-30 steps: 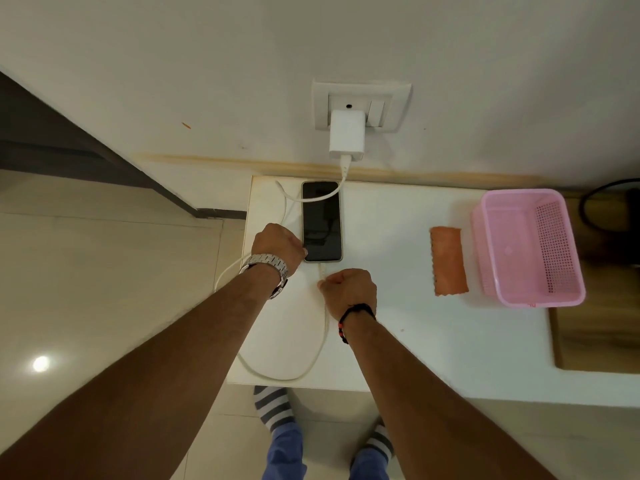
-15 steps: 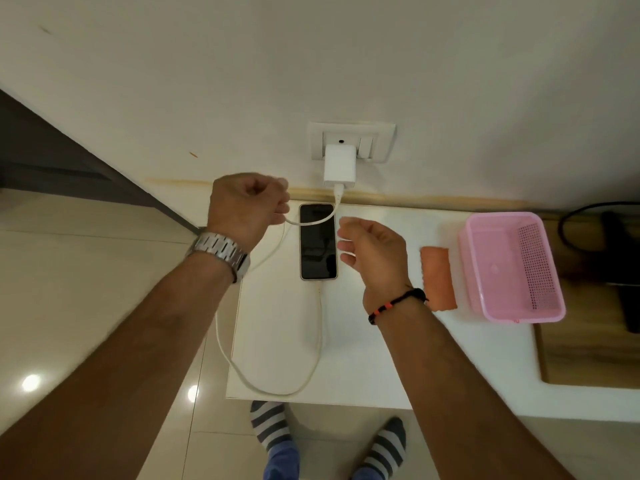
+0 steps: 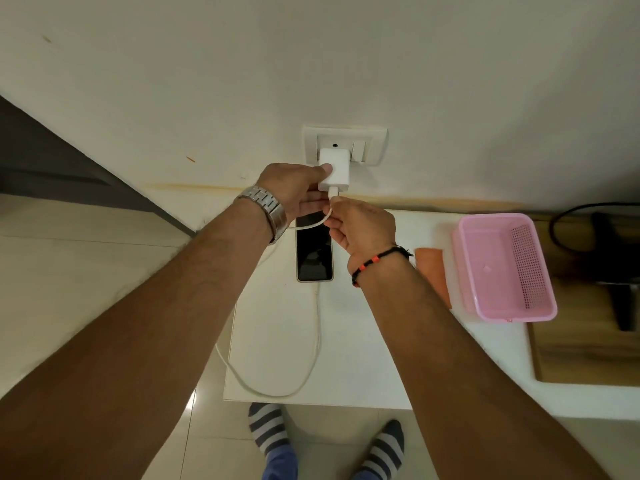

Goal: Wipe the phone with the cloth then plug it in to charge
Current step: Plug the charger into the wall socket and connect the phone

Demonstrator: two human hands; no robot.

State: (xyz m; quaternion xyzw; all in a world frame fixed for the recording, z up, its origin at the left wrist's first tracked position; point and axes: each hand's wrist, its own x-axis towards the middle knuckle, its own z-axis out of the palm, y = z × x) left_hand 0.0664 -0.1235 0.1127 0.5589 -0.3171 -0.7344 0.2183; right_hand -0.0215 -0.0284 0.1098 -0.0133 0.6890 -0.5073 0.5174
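Glossy glass, matt plastic, soft cloth.
The phone [image 3: 314,252] shows a glossy dark screen; the charger [image 3: 334,169] and cable [image 3: 317,341] look smooth white plastic; the cloth [image 3: 432,271] soft and matt; the basket [image 3: 465,271] perforated pink plastic; the table [image 3: 363,358] smooth matt white.

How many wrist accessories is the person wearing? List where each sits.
2. A silver metal link watch sits on the left wrist, near the white charger adapter. A black bead bracelet with orange beads circles the right wrist. None other shows.
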